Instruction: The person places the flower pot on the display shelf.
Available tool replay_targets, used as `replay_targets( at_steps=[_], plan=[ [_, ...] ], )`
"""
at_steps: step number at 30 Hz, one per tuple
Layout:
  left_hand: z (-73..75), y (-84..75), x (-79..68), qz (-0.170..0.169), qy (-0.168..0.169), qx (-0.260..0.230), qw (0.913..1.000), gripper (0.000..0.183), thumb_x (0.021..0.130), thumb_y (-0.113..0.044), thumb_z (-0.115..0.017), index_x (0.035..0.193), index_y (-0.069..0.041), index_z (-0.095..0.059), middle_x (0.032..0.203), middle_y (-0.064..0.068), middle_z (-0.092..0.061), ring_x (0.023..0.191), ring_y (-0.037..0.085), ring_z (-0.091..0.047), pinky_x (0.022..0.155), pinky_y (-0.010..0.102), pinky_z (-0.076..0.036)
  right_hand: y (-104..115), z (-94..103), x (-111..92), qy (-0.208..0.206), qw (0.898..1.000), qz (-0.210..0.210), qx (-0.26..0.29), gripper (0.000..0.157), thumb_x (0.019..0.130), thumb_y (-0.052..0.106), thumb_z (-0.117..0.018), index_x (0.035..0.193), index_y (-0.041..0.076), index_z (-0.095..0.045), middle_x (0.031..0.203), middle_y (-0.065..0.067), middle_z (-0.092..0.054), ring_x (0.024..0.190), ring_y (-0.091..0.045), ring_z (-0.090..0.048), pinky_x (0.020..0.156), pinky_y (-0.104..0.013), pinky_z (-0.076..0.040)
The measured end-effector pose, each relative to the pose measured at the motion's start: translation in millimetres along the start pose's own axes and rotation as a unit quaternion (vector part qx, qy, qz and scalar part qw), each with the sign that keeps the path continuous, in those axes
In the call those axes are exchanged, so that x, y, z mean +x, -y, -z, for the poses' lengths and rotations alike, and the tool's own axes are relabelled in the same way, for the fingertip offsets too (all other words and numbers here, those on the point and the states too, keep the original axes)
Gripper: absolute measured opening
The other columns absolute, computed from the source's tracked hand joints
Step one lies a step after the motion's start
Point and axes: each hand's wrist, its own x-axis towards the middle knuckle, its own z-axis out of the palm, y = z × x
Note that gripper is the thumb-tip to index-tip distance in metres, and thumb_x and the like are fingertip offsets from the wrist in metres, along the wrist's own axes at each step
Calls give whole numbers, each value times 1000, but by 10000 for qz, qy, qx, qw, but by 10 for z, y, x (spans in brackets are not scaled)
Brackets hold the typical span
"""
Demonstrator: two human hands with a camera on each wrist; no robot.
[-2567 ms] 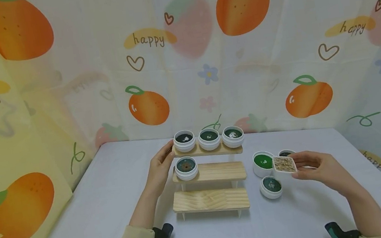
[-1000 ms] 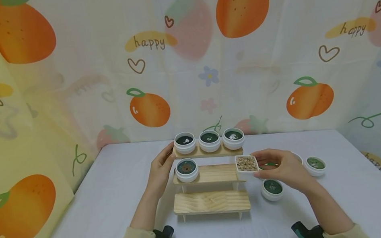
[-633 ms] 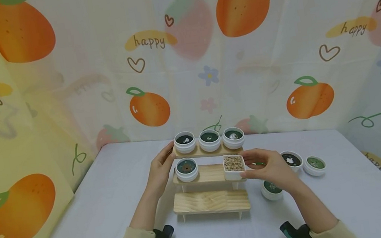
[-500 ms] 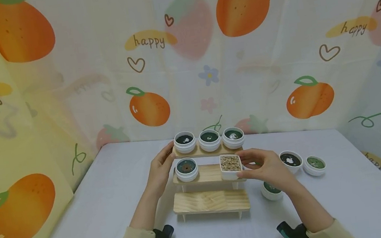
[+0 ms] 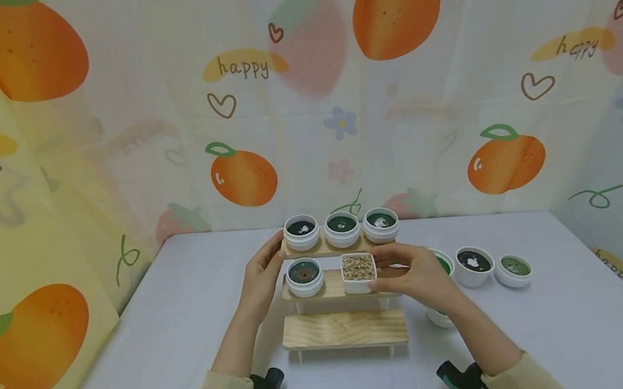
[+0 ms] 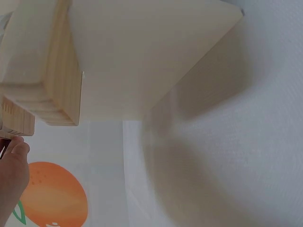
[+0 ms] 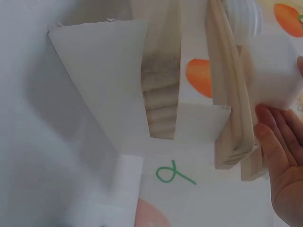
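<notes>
From where I stand, the right hand has thumb and fingers pinched on the 3 o'clock side of a square white bowl full of beige grains; grip narrow, fitted to the bowl; bowl upright, over the middle tier of a wooden stand, about mid-length; right wrist view is blurred there, cannot tell whether the base touches the wood; at 9 o'clock from it, just apart, a round white bowl with a teal filling sits on the same tier; left hand is at the 9 o'clock end of the top tier, holding that end between thumb and fingers; top tier, at 12 o'clock, carries three white bowls side by side, dark and green inside; bottom tier lies at 6 o'clock; past the right hand, toward 3 o'clock on the white table, a dark-filled bowl and a pale green one stand near each other; a bright green bowl is partly hidden behind the right hand; another bowl, around 4 o'clock, is mostly covered by the forearm; fruit-print curtain hangs at 12 o'clock.
</notes>
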Motion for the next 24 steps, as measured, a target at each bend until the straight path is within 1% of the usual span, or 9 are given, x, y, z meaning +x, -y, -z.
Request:
replay_targets(
  at_steps=[6, 11, 16, 24],
  plan=[
    [-7, 7, 11, 40, -42, 34, 10000, 48, 104, -12, -45, 151, -2, -37, 159, 14, -38, 151, 26, -32, 127, 42, -26, 13, -56, 25, -11, 10000, -78, -40, 58, 75, 16, -86, 127, 6, -63, 125, -17, -68, 108, -26, -69, 89, -25, -61],
    [-7, 6, 4, 30, -54, 62, 10000, 48, 104, -11, -45, 151, -2, -36, 159, 15, -38, 150, 26, -33, 126, 40, -27, 34, -107, 42, -29, 10000, -40, -67, 57, 76, 17, -85, 127, 5, -63, 125, -17, -68, 109, -26, -69, 90, -26, -61],
    [1, -1, -4, -5, -2, 24, 10000, 48, 104, -10, -44, 151, -1, -35, 158, 15, -38, 150, 25, -33, 126, 39, -27, 40, -147, 79, -55, 10000, 6, 0, 55, 75, 14, -85, 125, 4, -64, 123, -17, -68, 108, -25, -69, 91, -25, -60],
    [1, -1, 0, -18, 20, 26, 10000, 48, 105, -10, -44, 151, -1, -36, 158, 15, -38, 150, 25, -33, 126, 40, -27, 1, -184, 116, -58, 9999, 18, 109, 55, 75, 11, -85, 125, 2, -64, 123, -19, -69, 107, -27, -70, 89, -24, -61]
  ],
)
